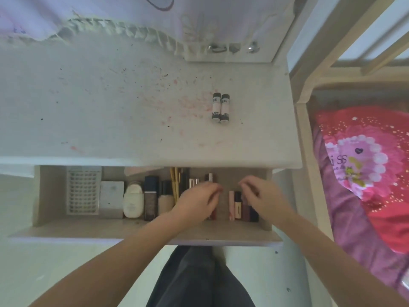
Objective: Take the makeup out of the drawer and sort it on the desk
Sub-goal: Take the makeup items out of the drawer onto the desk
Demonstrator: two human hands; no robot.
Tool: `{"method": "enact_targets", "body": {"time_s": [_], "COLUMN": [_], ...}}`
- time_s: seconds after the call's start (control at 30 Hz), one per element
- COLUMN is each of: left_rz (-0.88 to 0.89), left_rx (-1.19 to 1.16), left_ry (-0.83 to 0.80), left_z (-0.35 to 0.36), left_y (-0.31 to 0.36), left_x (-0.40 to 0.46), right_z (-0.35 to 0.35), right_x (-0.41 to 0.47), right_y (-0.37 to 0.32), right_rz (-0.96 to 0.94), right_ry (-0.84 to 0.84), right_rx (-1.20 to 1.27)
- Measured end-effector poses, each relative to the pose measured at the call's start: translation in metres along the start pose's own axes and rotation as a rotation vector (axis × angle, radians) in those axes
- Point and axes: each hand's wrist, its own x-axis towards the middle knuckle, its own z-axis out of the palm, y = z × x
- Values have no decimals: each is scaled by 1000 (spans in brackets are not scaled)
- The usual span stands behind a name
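Note:
The open drawer (155, 229) under the desk (110, 107) holds makeup in a row: a lash tray (83, 192), a grey box (111, 199), a white bottle (132, 200), dark foundation bottles (151, 196), thin gold brushes (174, 185) and several lip tubes (238, 204). Two white tubes with black caps (220, 108) lie side by side on the desk at the right. My left hand (197, 201) hovers over the middle tubes with curled fingers, above a dark red tube (213, 214). My right hand (263, 197) curls over the right-hand lip tubes. Whether either hand grips a tube is hidden.
The desk top is stained with pink and black marks. A mirror base (230, 52) stands at the back right. A wooden bed frame (309, 151) and a pink pillow (365, 156) are close on the right. My dark-trousered legs (199, 280) are below the drawer.

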Motion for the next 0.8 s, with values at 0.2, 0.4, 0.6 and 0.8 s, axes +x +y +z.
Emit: {"method": "enact_targets", "body": {"time_s": [0.2,0.4,0.6,0.8], "left_rz": [-161,-66,-64,-45], "left_rx": [576,706,627,723], "left_ry": [-11,29,88,63], "left_z": [36,45,50,50], "left_y": [-14,-21,-23,-12], "left_x": [45,35,28,47], "right_z": [60,69,64,57], "right_x": [15,11,6,8], "right_y": [25,23,34,35], "right_rz": [32,-13,-35,-51], "right_ry": [-176,-205,-192,-160], "right_rx": [-474,-607,-341,-329]}}
